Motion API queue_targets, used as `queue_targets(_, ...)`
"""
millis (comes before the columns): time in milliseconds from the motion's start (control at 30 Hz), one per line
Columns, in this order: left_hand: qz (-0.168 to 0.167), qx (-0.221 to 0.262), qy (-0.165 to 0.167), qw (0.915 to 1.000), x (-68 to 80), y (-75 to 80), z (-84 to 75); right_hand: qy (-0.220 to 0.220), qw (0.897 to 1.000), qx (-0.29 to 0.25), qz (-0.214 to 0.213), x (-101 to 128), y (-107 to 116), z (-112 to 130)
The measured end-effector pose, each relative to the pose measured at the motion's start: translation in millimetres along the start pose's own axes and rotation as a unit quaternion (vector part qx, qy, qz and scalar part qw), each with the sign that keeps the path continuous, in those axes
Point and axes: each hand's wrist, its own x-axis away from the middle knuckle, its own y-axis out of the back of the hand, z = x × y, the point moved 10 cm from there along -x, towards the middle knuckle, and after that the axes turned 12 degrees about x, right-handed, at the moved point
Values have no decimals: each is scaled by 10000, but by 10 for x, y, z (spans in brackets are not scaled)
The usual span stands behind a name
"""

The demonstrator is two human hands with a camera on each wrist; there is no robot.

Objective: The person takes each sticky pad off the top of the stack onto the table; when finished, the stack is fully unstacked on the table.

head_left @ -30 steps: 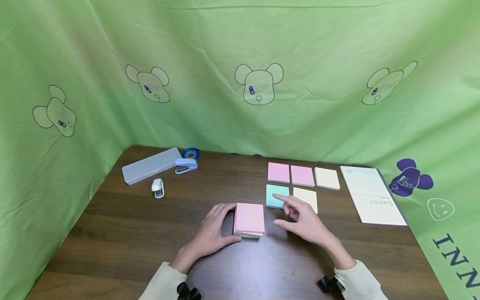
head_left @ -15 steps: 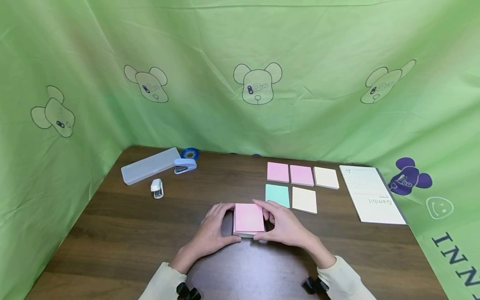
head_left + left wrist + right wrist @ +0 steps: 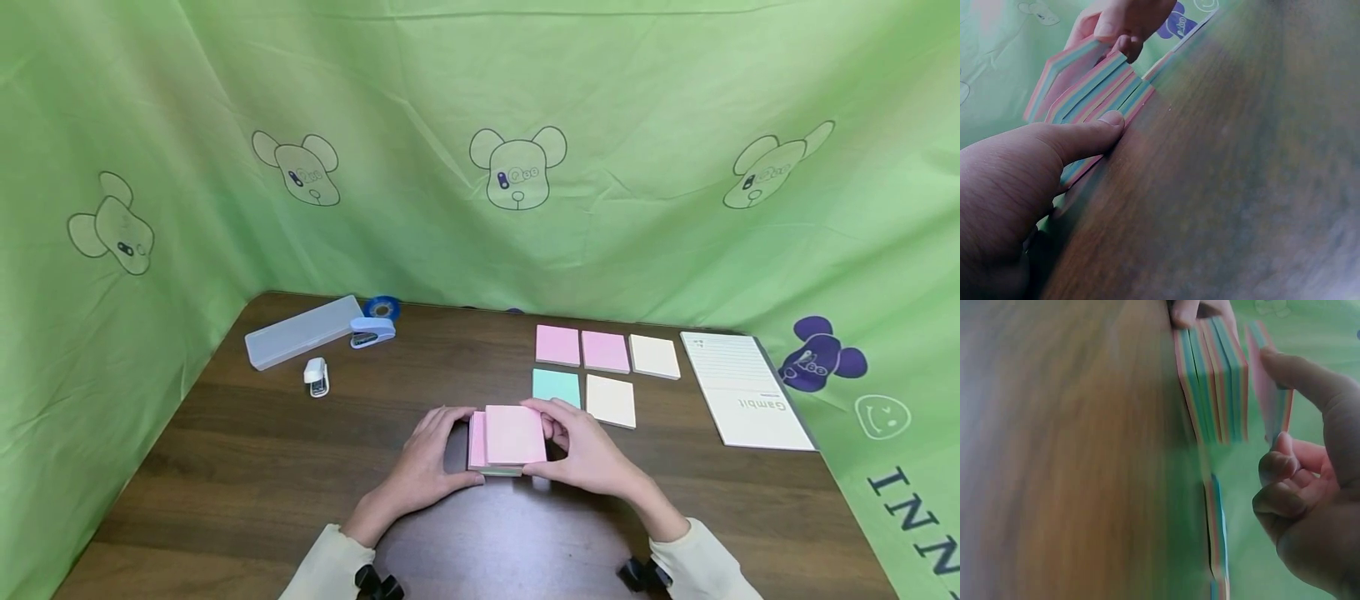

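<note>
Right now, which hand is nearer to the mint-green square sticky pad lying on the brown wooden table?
Right. The right hand lies just below the mint-green pad; the left hand is farther left, at the pink stack.

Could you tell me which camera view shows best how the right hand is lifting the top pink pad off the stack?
The right wrist view: the lifted pad stands clear of the stack. The head view shows it shifted sideways; the left wrist view shows it raised, but blurred.
</note>
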Motion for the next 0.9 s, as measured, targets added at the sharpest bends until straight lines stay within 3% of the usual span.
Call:
queue_targets(167,-80,-45,-118,9999,1,13,-26,-41,9997,-149,-197,113,182,-155)
queue_targets(333,-91,-70,-159,9998,4,16,-29,-100,9993,142,-341,254,394,-354)
queue_targets(600,-30,51,-53,10000,10,4,2,-557,9960,527,-453,527,766,-782)
queue_targets(900,1,27,3,10000,0,-1,-3,-987,9938,281,-426,801,1124,-1229)
